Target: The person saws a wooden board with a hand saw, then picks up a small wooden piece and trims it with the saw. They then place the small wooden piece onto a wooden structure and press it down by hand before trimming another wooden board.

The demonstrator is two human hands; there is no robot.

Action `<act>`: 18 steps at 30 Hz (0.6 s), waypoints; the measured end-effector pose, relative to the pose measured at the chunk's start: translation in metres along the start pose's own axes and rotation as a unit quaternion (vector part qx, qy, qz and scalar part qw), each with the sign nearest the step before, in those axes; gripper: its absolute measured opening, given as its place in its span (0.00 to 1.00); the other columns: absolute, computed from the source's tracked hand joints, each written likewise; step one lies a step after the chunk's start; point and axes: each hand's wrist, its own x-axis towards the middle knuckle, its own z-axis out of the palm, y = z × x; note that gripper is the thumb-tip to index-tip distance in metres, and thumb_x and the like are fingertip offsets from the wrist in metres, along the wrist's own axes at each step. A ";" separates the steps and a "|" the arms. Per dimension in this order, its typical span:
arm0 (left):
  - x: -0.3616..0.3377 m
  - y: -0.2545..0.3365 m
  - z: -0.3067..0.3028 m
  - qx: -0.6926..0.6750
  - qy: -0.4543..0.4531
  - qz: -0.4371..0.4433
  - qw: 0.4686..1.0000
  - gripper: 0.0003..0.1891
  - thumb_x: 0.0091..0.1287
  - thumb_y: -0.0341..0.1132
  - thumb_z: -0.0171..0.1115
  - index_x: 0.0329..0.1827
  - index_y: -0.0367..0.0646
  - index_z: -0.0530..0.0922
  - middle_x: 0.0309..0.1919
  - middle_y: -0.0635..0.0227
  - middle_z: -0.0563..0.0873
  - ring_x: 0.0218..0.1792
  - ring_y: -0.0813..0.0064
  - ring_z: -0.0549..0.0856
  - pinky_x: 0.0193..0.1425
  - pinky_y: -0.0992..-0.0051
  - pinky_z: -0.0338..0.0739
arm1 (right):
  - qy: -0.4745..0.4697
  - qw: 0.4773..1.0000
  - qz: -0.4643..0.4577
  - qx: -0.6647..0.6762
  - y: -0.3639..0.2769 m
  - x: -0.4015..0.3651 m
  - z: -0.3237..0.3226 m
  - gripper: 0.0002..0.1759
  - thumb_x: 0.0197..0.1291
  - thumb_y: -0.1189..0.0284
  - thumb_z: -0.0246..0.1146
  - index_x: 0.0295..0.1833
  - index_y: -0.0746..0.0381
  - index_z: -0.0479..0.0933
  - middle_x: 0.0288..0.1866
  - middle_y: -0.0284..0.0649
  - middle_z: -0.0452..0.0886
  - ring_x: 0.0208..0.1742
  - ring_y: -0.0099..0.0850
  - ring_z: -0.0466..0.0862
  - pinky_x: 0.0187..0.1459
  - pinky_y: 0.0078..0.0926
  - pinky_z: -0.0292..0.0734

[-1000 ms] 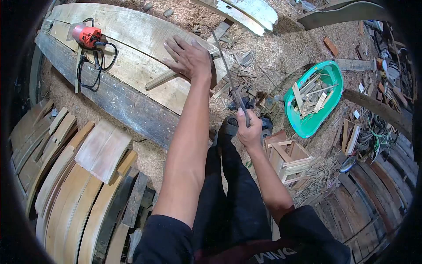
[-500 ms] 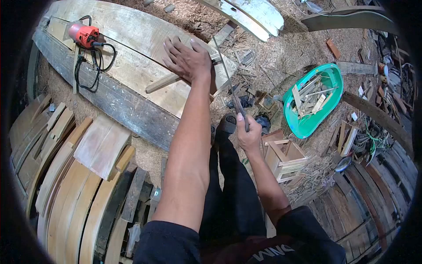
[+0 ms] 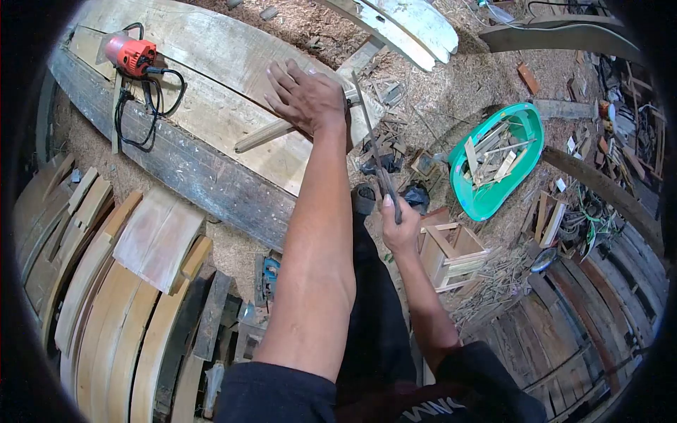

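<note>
My left hand (image 3: 308, 99) lies with fingers spread over a square wooden stick (image 3: 264, 135), pressing it against the broad pale planks (image 3: 211, 53). The stick's near end juts out to the left of my palm, and its far end shows beyond my wrist. In my right hand (image 3: 400, 225) is the dark handle of what looks like a handsaw (image 3: 372, 137), its long thin blade seen nearly edge-on. The blade points away from me and crosses close by the stick's far end, near the planks' right edge.
A red power tool (image 3: 134, 55) with a coiled black cord rests on the planks. Offcuts fill a green tub (image 3: 462, 190) on the right. Curved boards (image 3: 106, 331) are stacked at the lower left. A small wooden crate (image 3: 455, 257) stands beside my right forearm.
My right hand and the saw have drawn back slightly toward me. My left hand stays on the stick, and the view has shifted a little.
</note>
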 end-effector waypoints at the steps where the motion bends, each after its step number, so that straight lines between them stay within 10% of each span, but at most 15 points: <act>1: -0.003 -0.001 0.000 0.001 -0.003 0.001 1.000 0.24 0.67 0.39 0.54 0.66 0.42 0.71 0.73 0.57 0.68 0.77 0.60 0.63 0.78 0.46 0.50 | -0.001 1.000 0.008 -0.009 -0.004 0.000 0.001 0.20 0.70 0.62 0.62 0.31 0.67 0.76 0.18 0.43 0.68 0.21 0.27 0.69 0.26 0.31 0.67; 18: -0.003 -0.001 0.000 0.005 0.003 0.004 1.000 0.25 0.64 0.38 0.52 0.65 0.44 0.73 0.73 0.56 0.69 0.76 0.59 0.65 0.77 0.46 0.53 | -0.017 1.000 -0.013 0.010 -0.020 0.033 0.004 0.19 0.69 0.63 0.64 0.29 0.66 0.75 0.16 0.37 0.69 0.20 0.20 0.69 0.24 0.28 0.66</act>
